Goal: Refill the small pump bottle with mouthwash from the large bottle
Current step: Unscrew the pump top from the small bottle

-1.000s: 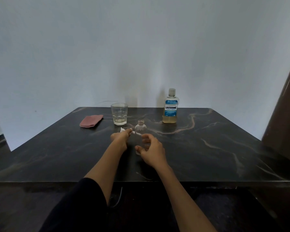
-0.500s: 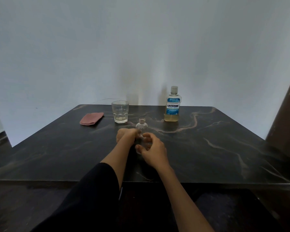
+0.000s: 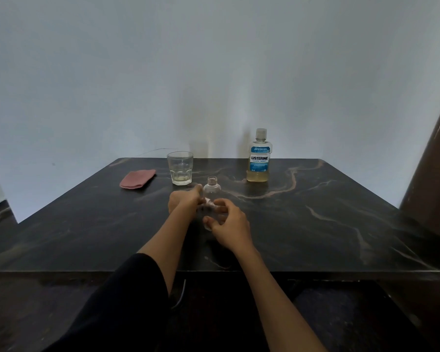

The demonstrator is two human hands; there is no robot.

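While both hands work at the near middle of the dark marble table, the inventory stands as follows, places given from the small clear bottle

Small clear bottle: one, upright, long axis vertical, neck open with no pump on it, apparently empty. Right hand has thumb and fingers curled round its lower body, steadying it on the table. Left hand sits just left of the bottle, touching or nearly so, fingers bunched round something small and pale, likely the pump head; too blurred to confirm.

Listerine bottle: one, upright, cap on, pale yellow liquid low in its base. Stands beyond and to the right of the small bottle, well apart from both hands. Right hand is the nearer, but is occupied.

Drinking glass: one, just beyond and left of the small bottle, a trace of liquid at its bottom.

Folded pink cloth: one, further left, past the glass.

Judgement: small bottle opened, pouring not yet begun. Coming move turns on the reach forward and right to the capped large bottle, whose cap must come off first; an open light bottle may tip if released carelessly
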